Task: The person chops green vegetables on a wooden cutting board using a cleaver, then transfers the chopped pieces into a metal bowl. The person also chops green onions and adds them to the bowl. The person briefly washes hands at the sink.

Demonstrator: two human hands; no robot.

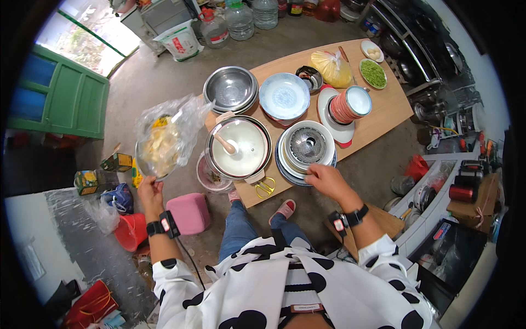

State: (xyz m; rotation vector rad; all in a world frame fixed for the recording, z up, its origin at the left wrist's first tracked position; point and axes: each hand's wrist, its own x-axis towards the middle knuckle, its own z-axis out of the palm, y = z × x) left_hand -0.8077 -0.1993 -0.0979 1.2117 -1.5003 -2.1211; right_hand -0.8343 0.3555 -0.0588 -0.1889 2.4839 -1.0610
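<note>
My left hand grips the near rim of a metal bowl, held out left of the table. A clear plastic bag and pale yellow food lie in the bowl, the bag spilling over its right side. My right hand, its fingers curled, is at the near edge of a stack of white bowls and plates; whether it grips a rim is hidden. A perforated metal disc tops that stack. Left of it sits a lidded pot with a wooden knob.
The wooden table also bears stainless basins, a blue-white dish, stacked red bowls and yellow-handled scissors. On the floor are a pink stool, a bin and a red bucket.
</note>
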